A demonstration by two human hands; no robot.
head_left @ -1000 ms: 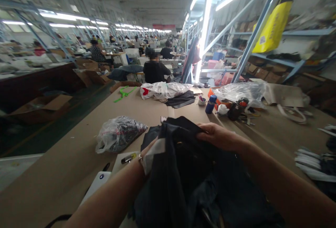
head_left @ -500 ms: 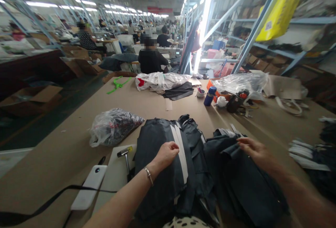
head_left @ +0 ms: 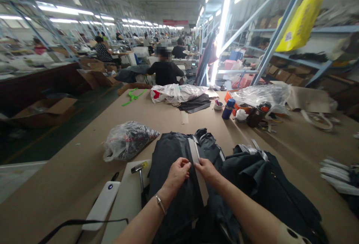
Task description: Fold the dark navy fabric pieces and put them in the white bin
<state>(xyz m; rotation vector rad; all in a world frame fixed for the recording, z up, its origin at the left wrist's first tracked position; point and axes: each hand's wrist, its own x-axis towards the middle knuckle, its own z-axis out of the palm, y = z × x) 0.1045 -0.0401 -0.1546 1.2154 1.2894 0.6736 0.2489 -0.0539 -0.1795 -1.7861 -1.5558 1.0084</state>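
Observation:
Dark grey-blue garments [head_left: 168, 184] lie stacked in front of me, with a pale strip [head_left: 200, 184] running lengthwise over the top one. My left hand [head_left: 178, 174] is just left of this strip, thumb and fingers pinched together; anything between them is too small to make out. On the strip's right edge, my right hand [head_left: 209, 171] has its thumb and fingers closed on the pale band. Both hands are close together, fingertips nearly meeting. Another dark garment [head_left: 272, 188] with a zipper lies to the right.
A hammer [head_left: 139, 167] and a white phone [head_left: 102, 204] with a black strap lie at left. Beyond them is a stuffed plastic bag [head_left: 129, 141]. A blue flask [head_left: 228, 109] and dark bottle [head_left: 258, 113] stand at back right. A person [head_left: 164, 70] sits beyond the table.
My right hand has left the right-hand garment and moved left onto the pale strip. My left hand stays pinched near the strip. The view has shifted slightly.

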